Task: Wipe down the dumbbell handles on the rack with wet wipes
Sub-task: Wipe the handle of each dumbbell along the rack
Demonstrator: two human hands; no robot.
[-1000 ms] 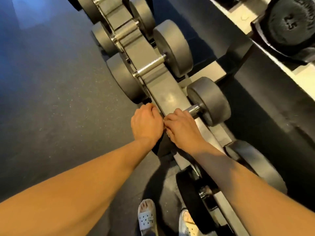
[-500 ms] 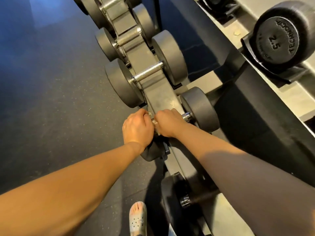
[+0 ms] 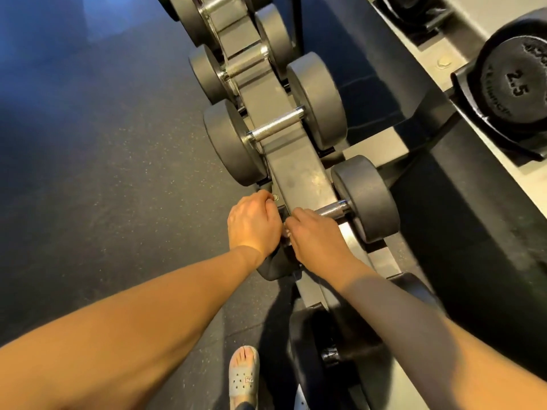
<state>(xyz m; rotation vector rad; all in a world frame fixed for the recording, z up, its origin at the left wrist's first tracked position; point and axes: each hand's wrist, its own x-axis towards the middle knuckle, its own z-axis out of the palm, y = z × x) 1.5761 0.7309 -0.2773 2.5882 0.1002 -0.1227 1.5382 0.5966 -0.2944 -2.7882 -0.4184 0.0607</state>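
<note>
Right hand [image 3: 313, 235] slid along handle [image 3: 331, 210], fingers [image 3: 296, 218] clamped round it; left hand [image 3: 254, 223] grip unclear; weight [image 3: 515, 81] marked 2.5.

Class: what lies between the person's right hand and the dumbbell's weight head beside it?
A short bare stretch of chrome handle, shown in the head view.

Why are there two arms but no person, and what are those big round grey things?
The camera sits on the person's head and looks down, so you see only their arms and a foot in a sandal. The round grey things are dumbbells, weights for lifting, lying across a metal rack. The right hand curls round one shiny handle. The left hand sits beside it, fingers curled; what it grips is hidden. I cannot see a wipe clearly. On the right, a black dumbbell says 2.5.
</note>
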